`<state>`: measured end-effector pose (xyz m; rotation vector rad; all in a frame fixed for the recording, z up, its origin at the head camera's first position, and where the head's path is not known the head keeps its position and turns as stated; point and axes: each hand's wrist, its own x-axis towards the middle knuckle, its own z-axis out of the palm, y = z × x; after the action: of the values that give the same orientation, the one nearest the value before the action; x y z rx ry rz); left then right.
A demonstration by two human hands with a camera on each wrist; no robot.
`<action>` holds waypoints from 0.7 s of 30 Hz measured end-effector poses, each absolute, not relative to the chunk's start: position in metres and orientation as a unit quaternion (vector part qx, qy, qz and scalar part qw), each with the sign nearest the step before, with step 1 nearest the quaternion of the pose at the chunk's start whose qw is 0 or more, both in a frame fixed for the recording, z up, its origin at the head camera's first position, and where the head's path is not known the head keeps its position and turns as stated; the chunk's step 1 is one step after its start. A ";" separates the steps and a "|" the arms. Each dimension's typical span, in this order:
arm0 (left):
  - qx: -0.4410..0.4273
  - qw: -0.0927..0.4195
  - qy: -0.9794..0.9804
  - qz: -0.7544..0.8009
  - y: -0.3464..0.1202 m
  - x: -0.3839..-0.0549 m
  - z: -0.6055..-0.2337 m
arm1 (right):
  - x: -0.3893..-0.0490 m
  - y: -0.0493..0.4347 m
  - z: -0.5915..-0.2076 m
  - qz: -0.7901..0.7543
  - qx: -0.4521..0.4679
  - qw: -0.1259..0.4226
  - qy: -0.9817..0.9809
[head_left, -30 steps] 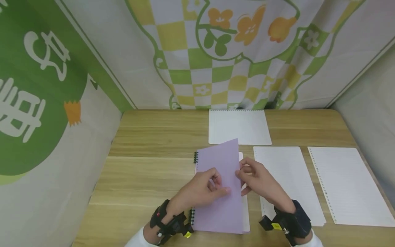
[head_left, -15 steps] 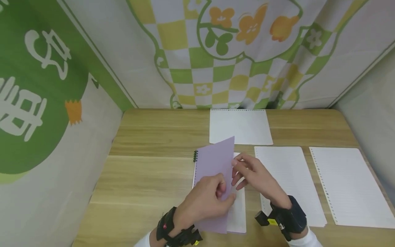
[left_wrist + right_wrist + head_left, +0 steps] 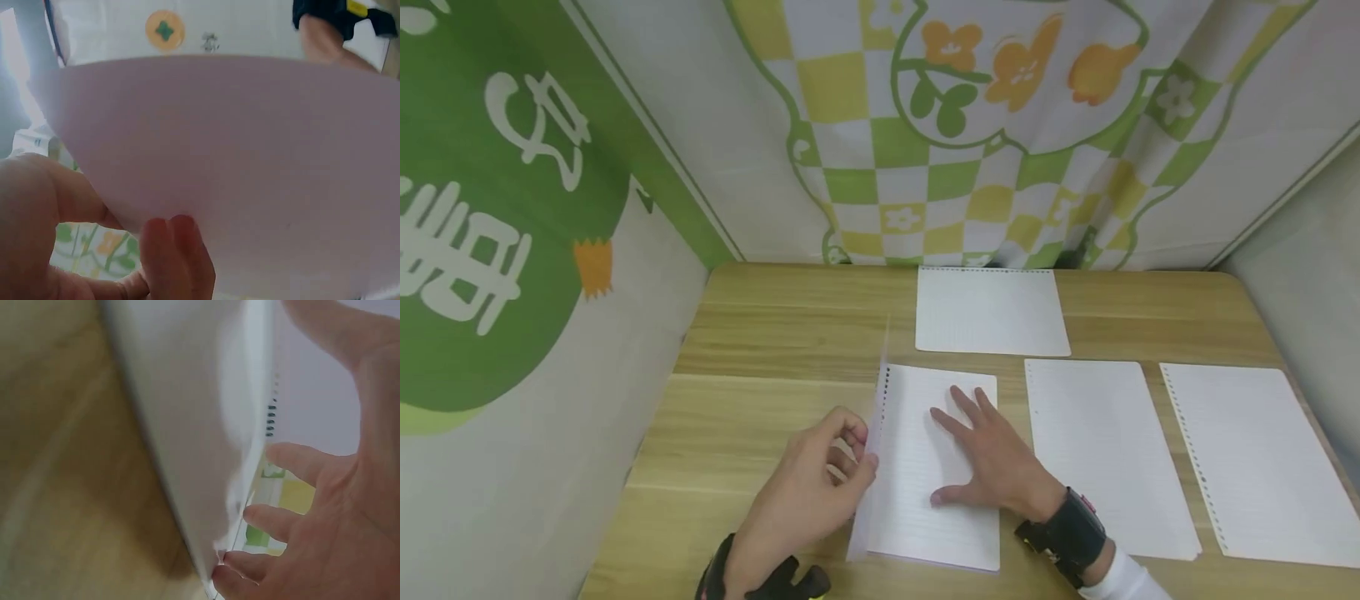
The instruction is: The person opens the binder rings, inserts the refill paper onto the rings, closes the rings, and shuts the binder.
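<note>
A spiral notebook (image 3: 917, 525) lies open on the wooden table in the head view, its lined white page facing up. Its purple cover (image 3: 250, 156) stands nearly on edge along the left side. My left hand (image 3: 808, 479) pinches the cover's free edge between thumb and fingers. Over the page, my right hand (image 3: 1000, 462) is spread with straight fingers, fingertips at the paper. Dark binding coils (image 3: 270, 419) show beyond the right fingers in the right wrist view.
Loose lined sheets lie around the notebook: one sheet (image 3: 992, 312) behind it, another (image 3: 1105, 458) to its right, and a third (image 3: 1262, 467) farther right. A patterned curtain (image 3: 955, 167) hangs along the table's back edge.
The left hand has swung the purple cover up and leftward, baring the lined page. My right hand has left the cover's edge and spread its fingers over that page.
</note>
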<state>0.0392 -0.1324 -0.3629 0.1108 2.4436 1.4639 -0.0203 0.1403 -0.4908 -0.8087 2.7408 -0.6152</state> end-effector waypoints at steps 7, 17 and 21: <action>-0.045 0.126 0.845 0.518 -0.181 0.042 -0.365 | -0.019 0.146 -0.495 -0.166 -0.268 0.128 0.940; -0.104 0.109 0.875 0.460 -0.233 0.042 -0.400 | -0.026 0.162 -0.494 -0.169 -0.265 0.134 0.940; -0.127 0.136 0.869 0.458 -0.250 0.041 -0.419 | -0.026 0.163 -0.493 -0.173 -0.264 0.131 0.940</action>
<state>0.0410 -0.2498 -0.4190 -0.3682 2.5179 1.3258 -0.0259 0.1633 -0.4928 -0.7680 2.7285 -0.5035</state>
